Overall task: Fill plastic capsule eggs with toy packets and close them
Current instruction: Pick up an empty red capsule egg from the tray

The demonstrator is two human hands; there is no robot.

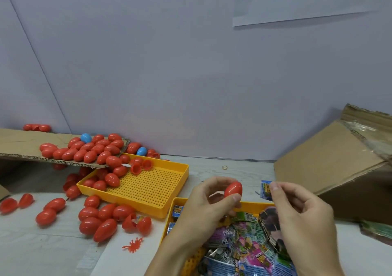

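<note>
Red egg [233,189] in curled left hand [209,199]

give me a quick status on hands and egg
Left hand pinching closed red egg. Right hand pinching blue toy packet. Nothing blocking over the packet tray.

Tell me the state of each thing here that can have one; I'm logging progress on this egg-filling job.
Left hand: pinches a closed red egg.
Right hand: pinches a small toy packet.
Near yellow tray: heaped with packets.
Far yellow tray: partly filled with eggs.
Red egg by the near tray: open, halves apart.
Cardboard box: tipped on its side.
</note>
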